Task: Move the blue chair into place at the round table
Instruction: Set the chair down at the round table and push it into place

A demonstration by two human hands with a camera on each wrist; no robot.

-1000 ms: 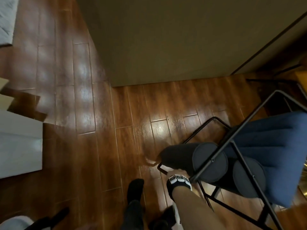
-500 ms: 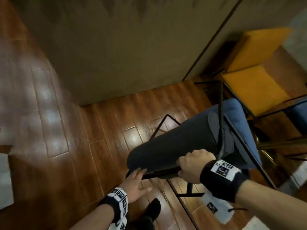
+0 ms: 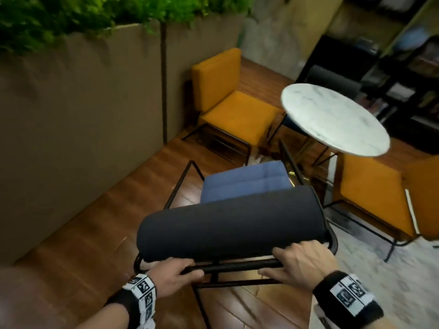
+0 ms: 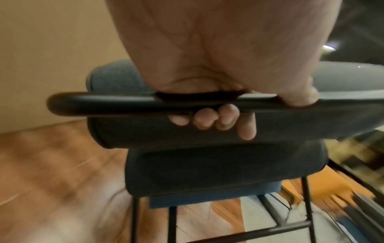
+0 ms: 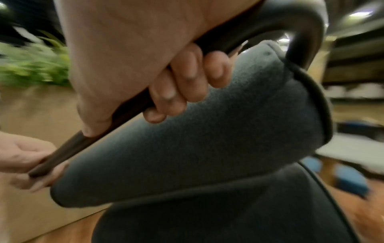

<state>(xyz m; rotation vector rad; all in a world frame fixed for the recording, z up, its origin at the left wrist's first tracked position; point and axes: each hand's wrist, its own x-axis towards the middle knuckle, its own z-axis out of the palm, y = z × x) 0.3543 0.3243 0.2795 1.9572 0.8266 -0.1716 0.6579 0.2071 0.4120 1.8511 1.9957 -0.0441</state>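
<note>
The blue chair (image 3: 247, 184) has a blue seat, dark roll cushions on its back (image 3: 230, 226) and a black tube frame. It stands before me, its seat facing the round white marble table (image 3: 332, 117). My left hand (image 3: 173, 279) grips the black top bar (image 3: 237, 265) of the chair back at its left end. My right hand (image 3: 299, 260) grips the same bar near its right corner. In the left wrist view my fingers (image 4: 209, 120) curl under the bar (image 4: 104, 105). The right wrist view shows fingers (image 5: 187, 82) wrapped round the bar (image 5: 259, 29) above the cushion (image 5: 207, 131).
Two orange chairs (image 3: 228, 103) (image 3: 375, 198) stand at the table, one on the far left and one on the right. A tan partition (image 3: 83, 115) topped with green plants (image 3: 71, 15) runs along the left. Dark shelves (image 3: 403, 67) stand behind the table. Wooden floor (image 3: 83, 257) lies to the left.
My left hand, which only reached for the bar half a second ago, now grips it. The view has swung up and round, bringing the round table and orange chairs into sight.
</note>
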